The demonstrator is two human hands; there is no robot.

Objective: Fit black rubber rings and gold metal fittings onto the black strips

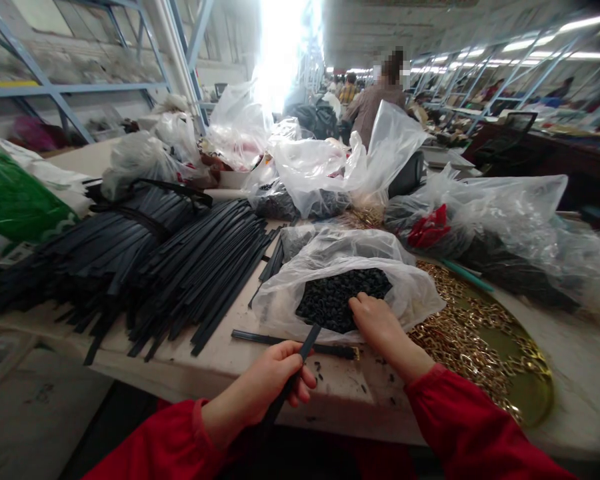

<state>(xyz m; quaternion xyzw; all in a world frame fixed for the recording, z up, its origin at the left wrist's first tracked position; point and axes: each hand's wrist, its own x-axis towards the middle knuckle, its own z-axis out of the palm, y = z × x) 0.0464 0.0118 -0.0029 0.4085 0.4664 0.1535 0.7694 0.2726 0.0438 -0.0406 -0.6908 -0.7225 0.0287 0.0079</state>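
Observation:
My left hand (285, 373) is closed around a dark strap (307, 343), which slants up toward the plastic bag. My right hand (373, 317) reaches into the open clear plastic bag (270, 303), its fingers bent down at the edge of a heap of small black loops (330, 300). Whether a loop is between those fingertips is hidden. Between the bag and my left hand lies another dark strap (253, 337) with a gold buckle (355, 353) at its right end. A few black bits are scattered on the table near it.
Bundles of dark straps (195, 267) cover the table's left side. On the right, a round yellow tray (535, 393) holds many gold buckles (460, 327). Filled plastic bags (505, 213) stand behind. A green and white bag (15, 193) is far left; a person (373, 107) is further back.

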